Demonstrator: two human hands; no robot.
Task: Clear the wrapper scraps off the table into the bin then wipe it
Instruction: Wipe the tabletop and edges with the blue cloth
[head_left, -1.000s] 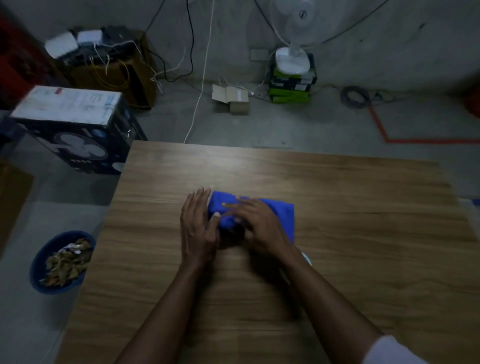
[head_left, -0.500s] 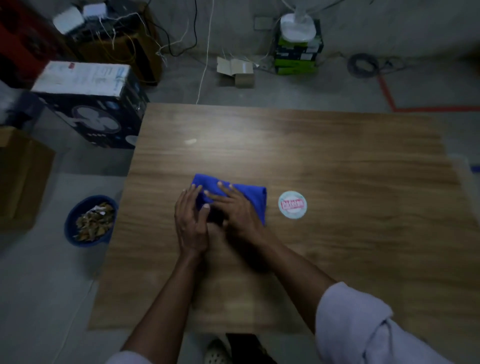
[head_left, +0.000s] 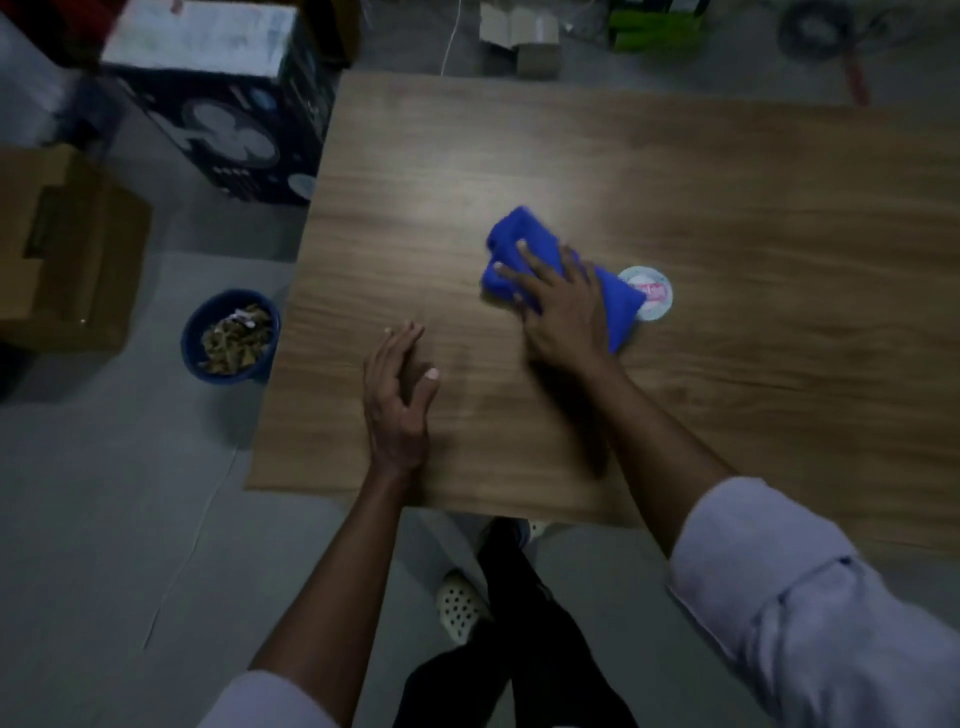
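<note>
A folded blue cloth (head_left: 511, 244) lies on the wooden table (head_left: 727, 218), and my right hand (head_left: 563, 306) presses flat on top of it with fingers spread. My left hand (head_left: 397, 389) hovers at the table's left side, fingers together and straight, holding nothing. A blue bin (head_left: 193, 338) stands on the floor left of the table, filled with brownish wrapper scraps (head_left: 234, 338). A round white sticker (head_left: 652, 291) with pink print lies on the table, touching the cloth's right end.
A dark fan box (head_left: 228, 114) stands on the floor beyond the bin. An open cardboard box (head_left: 62, 244) sits at the far left. Small cartons and cables lie behind the table. My legs and a white shoe (head_left: 457, 605) show below the near edge.
My left hand has come off the cloth and moved left toward the table's edge. My right hand has pushed the cloth rightward against the sticker. The view has tilted further down.
</note>
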